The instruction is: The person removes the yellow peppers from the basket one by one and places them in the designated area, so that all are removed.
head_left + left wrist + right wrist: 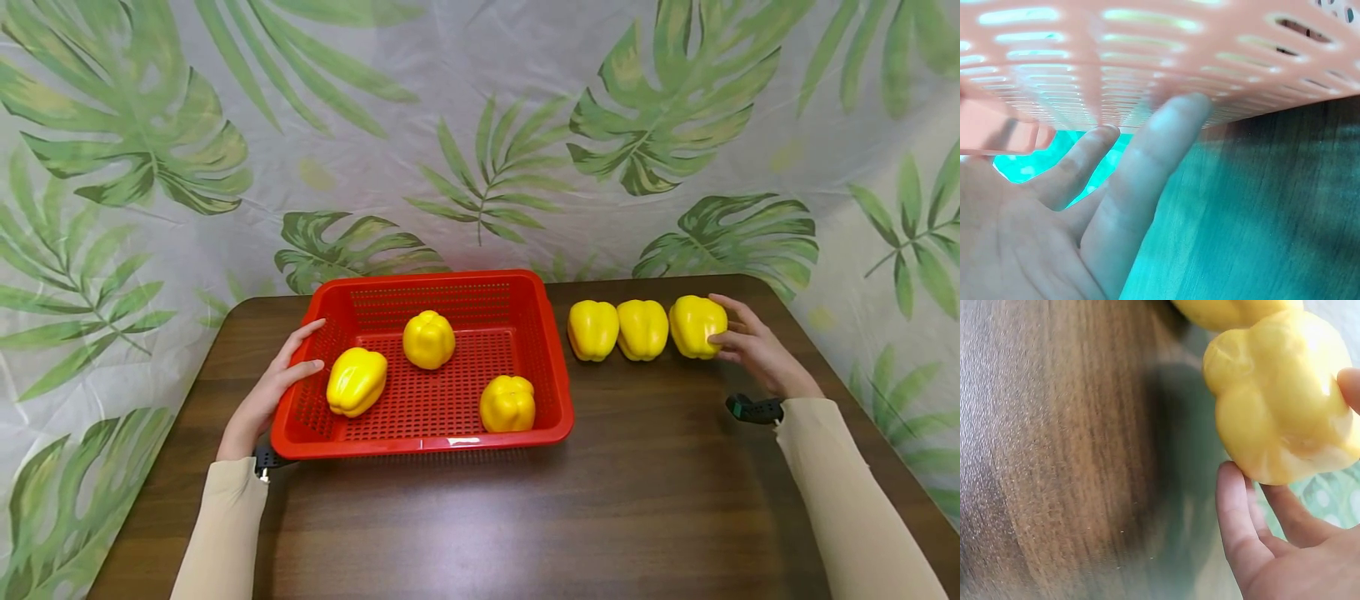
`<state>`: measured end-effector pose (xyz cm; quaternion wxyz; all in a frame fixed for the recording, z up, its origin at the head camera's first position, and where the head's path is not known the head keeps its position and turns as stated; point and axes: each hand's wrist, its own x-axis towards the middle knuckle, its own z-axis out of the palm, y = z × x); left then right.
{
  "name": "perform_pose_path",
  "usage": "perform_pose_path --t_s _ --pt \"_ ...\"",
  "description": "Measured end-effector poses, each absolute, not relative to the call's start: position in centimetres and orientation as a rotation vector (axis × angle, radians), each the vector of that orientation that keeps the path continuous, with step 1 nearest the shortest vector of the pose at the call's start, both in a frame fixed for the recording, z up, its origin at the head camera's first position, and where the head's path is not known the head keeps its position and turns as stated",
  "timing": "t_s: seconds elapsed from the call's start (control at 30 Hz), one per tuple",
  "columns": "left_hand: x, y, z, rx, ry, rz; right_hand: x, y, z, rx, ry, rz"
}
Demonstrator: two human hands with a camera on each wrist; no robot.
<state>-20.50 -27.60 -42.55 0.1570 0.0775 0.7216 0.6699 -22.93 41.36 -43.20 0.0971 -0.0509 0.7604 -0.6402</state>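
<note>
A red plastic basket (420,448) with slotted walls sits on the table, and my left hand (270,396) grips its left side, with two digits over the rim. From the left wrist view, other fingers (1138,169) of that hand lie against the outside of the basket's wall (1085,81). Three yellow bell peppers are in a row right of the basket. My right hand (757,350) holds the rightmost bell pepper (696,327) between thumb and fingers. Beside it stand the middle bell pepper (642,330) and the left bell pepper (593,331).
Inside the basket lie three more yellow bell peppers: one at left (357,382), one at the back (429,340), one at front right (507,404). The brown wooden table (637,500) ends at a leaf-patterned cloth (510,142) behind.
</note>
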Motion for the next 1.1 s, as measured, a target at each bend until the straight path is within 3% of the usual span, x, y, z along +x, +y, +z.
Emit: perform_pose_path --t_s 1.1 --pt "-20.5 -27.5 -42.4 0.22 2.087 1.91 -23.5 40.7 -44.7 -0.12 2.355 -1.842"
